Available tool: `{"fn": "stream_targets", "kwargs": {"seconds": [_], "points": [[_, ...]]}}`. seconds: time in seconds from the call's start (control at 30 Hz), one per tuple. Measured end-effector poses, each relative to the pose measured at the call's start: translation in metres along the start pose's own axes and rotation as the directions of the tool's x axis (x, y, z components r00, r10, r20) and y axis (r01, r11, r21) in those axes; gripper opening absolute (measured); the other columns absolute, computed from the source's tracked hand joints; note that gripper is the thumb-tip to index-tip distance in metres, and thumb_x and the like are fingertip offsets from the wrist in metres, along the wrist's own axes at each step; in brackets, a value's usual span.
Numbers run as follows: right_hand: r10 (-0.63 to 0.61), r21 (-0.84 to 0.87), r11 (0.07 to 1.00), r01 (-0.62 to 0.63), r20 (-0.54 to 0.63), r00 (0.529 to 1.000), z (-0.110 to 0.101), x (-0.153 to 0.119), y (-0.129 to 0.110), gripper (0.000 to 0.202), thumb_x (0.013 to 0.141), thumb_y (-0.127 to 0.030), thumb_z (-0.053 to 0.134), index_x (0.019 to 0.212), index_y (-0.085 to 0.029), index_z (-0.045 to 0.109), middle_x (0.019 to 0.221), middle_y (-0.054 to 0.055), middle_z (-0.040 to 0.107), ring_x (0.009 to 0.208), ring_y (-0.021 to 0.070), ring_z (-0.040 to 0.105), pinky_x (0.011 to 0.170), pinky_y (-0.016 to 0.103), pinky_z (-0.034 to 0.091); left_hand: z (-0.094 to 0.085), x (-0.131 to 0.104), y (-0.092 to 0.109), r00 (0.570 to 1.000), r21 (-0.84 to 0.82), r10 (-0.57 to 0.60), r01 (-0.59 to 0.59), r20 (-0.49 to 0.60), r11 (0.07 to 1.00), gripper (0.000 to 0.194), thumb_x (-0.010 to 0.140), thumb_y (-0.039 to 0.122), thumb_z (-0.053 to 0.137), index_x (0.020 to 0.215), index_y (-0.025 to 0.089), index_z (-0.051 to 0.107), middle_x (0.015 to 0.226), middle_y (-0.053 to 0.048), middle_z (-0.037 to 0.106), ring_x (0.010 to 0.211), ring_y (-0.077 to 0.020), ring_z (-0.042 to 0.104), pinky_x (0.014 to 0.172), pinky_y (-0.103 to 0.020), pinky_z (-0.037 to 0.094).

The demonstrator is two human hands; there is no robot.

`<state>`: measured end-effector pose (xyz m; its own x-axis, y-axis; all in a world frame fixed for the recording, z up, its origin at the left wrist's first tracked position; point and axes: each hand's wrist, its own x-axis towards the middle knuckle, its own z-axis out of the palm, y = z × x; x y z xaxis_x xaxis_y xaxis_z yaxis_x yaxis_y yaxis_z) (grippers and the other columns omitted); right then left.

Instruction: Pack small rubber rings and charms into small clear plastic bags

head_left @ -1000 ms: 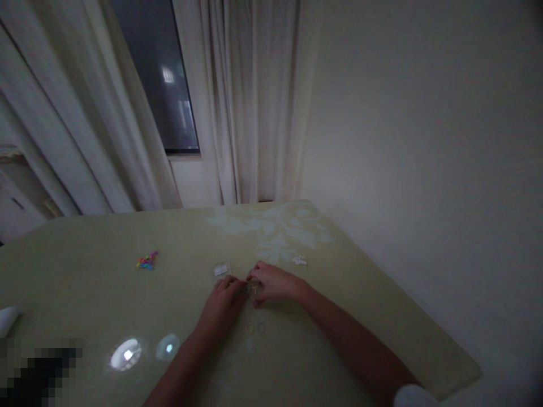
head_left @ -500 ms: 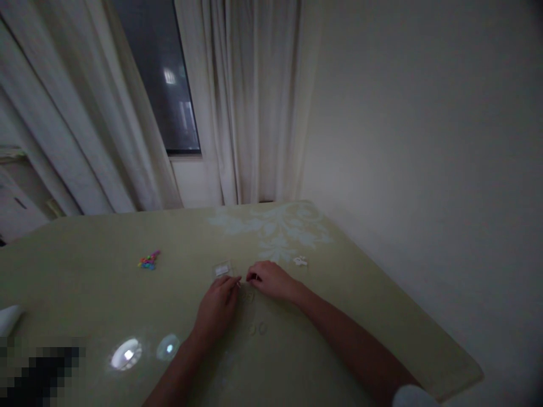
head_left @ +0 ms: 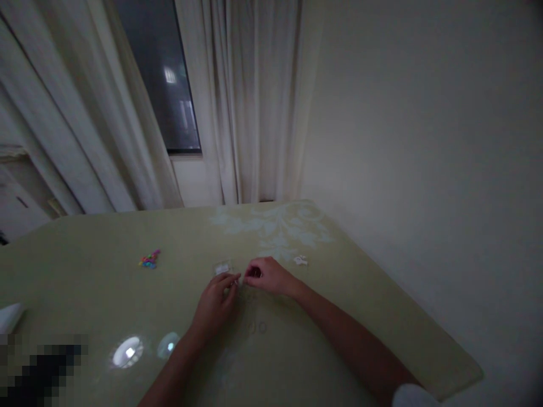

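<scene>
From here I see the left hand point(head_left: 217, 301) pinching a small pale piece point(head_left: 236, 282) at its fingertips, near a clear case point(head_left: 223, 267) on the table point(head_left: 106, 294). The right hand point(head_left: 243, 279) curls close by, fingers narrow — what they hold, I can't tell — and two faint rings point(head_left: 262, 323) lie nearer the person.

Dim, greyish light throughout, with soft, grainy detail. Two round glare spots point(head_left: 128, 353) shine off the table point(head_left: 106, 294) between 7 and 8 o'clock. The window point(head_left: 148, 56) is dark at 10, save a pale glow. A faint shadow lies below the right hand point(head_left: 271, 275), its fingertips blurred. Curtains point(head_left: 85, 113) slant, stretched, toward 10; the wall point(head_left: 416, 130) darkens toward 3; coarse pixels point(head_left: 40, 373) mask 8.
</scene>
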<state>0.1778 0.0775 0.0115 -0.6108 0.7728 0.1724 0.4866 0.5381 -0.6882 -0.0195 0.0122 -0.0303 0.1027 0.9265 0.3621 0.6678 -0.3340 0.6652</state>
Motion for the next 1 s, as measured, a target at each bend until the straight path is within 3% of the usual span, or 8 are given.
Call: {"fn": "stream_targets", "kwargs": {"seconds": [0.07, 0.17, 0.4, 0.5, 0.6, 0.67, 0.83, 1.0], "points": [[-0.018, 0.005, 1.0, 0.018, 0.029, 0.999, 0.003, 0.0, 0.0, 0.012, 0.086, -0.027, 0.076, 0.09, -0.015, 0.078, 0.075, 0.001, 0.072, 0.068, 0.0129, 0.062, 0.064, 0.021, 0.041, 0.0, 0.0, 0.001, 1.0, -0.023, 0.009, -0.009, 0.023, 1.0, 0.036, 0.097, 0.03, 0.049, 0.114, 0.022, 0.079, 0.11, -0.011, 0.076, 0.101, -0.0258, 0.071, 0.088, -0.037, 0.058], [-0.02, -0.103, 0.994, 0.022, 0.02, 1.0, 0.004, 0.001, -0.001, 0.007, 0.086, -0.02, 0.073, 0.088, -0.015, 0.078, 0.078, 0.002, 0.073, 0.07, 0.0135, 0.062, 0.065, 0.022, 0.04, -0.001, 0.001, 0.001, 1.0, -0.012, 0.013, -0.013, 0.028, 1.0, 0.034, 0.096, 0.03, 0.049, 0.11, 0.022, 0.079, 0.109, -0.011, 0.076, 0.102, -0.0258, 0.07, 0.089, -0.037, 0.057], [0.064, -0.234, 0.97, -0.064, -0.01, 0.998, -0.017, -0.002, 0.004, 0.006, 0.088, -0.02, 0.074, 0.089, -0.017, 0.079, 0.084, 0.004, 0.075, 0.075, 0.0151, 0.064, 0.068, 0.024, 0.04, -0.012, 0.0, -0.007, 0.999, 0.049, -0.041, 0.039, 0.03, 0.998, 0.026, 0.093, 0.028, 0.053, 0.099, 0.021, 0.077, 0.098, -0.009, 0.077, 0.086, -0.0233, 0.071, 0.084, -0.037, 0.055], [0.069, -0.179, 0.982, -0.069, -0.006, 0.998, -0.02, -0.002, 0.004, 0.007, 0.089, -0.021, 0.075, 0.089, -0.016, 0.08, 0.083, 0.004, 0.075, 0.075, 0.0152, 0.065, 0.069, 0.024, 0.042, -0.01, 0.0, -0.007, 0.999, 0.019, -0.03, 0.03, 0.015, 0.999, 0.026, 0.093, 0.033, 0.056, 0.102, 0.021, 0.077, 0.098, -0.009, 0.077, 0.082, -0.0224, 0.069, 0.078, -0.035, 0.055], [0.045, -0.034, 0.998, -0.044, 0.032, 0.998, -0.02, -0.002, 0.0, 0.009, 0.089, -0.022, 0.074, 0.09, -0.015, 0.08, 0.078, 0.002, 0.074, 0.071, 0.0141, 0.064, 0.066, 0.023, 0.042, -0.004, 0.001, -0.002, 1.0, -0.095, -0.025, 0.025, -0.004, 0.995, 0.041, 0.088, 0.038, 0.065, 0.125, 0.022, 0.071, 0.108, -0.009, 0.077, 0.081, -0.0212, 0.067, 0.072, -0.032, 0.054], [0.022, 0.089, 0.996, -0.028, 0.068, 0.997, -0.019, -0.002, -0.004, 0.011, 0.09, -0.023, 0.073, 0.09, -0.015, 0.079, 0.073, 0.001, 0.072, 0.068, 0.0131, 0.062, 0.064, 0.022, 0.042, -0.002, 0.001, 0.004, 0.999, -0.178, -0.039, 0.042, 0.019, 0.983, 0.047, 0.087, 0.04, 0.067, 0.13, 0.022, 0.068, 0.109, -0.009, 0.077, 0.079, -0.0202, 0.066, 0.067, -0.029, 0.053], [-0.001, 0.277, 0.961, -0.022, 0.082, 0.997, -0.019, -0.004, -0.012, 0.013, 0.089, -0.026, 0.072, 0.088, -0.014, 0.076, 0.068, -0.001, 0.068, 0.062, 0.012, 0.06, 0.06, 0.021, 0.043, -0.007, 0.005, 0.018, 0.996, -0.26, -0.082, 0.087, 0.029, 0.962, 0.031, 0.091, 0.046, 0.062, 0.099, 0.021, 0.079, 0.09, -0.006, 0.08, 0.075, -0.0203, 0.067, 0.067, -0.029, 0.049], [0.023, 0.172, 0.985, -0.025, 0.012, 1.0, -0.023, -0.002, -0.008, 0.013, 0.091, -0.026, 0.072, 0.091, -0.014, 0.077, 0.071, 0.001, 0.07, 0.065, 0.0127, 0.062, 0.064, 0.022, 0.044, -0.014, 0.007, 0.011, 0.992, -0.218, -0.123, 0.113, -0.031, 0.969, 0.032, 0.089, 0.046, 0.061, 0.097, 0.021, 0.078, 0.088, -0.006, 0.081, 0.071, -0.0206, 0.067, 0.067, -0.03, 0.049]]}}
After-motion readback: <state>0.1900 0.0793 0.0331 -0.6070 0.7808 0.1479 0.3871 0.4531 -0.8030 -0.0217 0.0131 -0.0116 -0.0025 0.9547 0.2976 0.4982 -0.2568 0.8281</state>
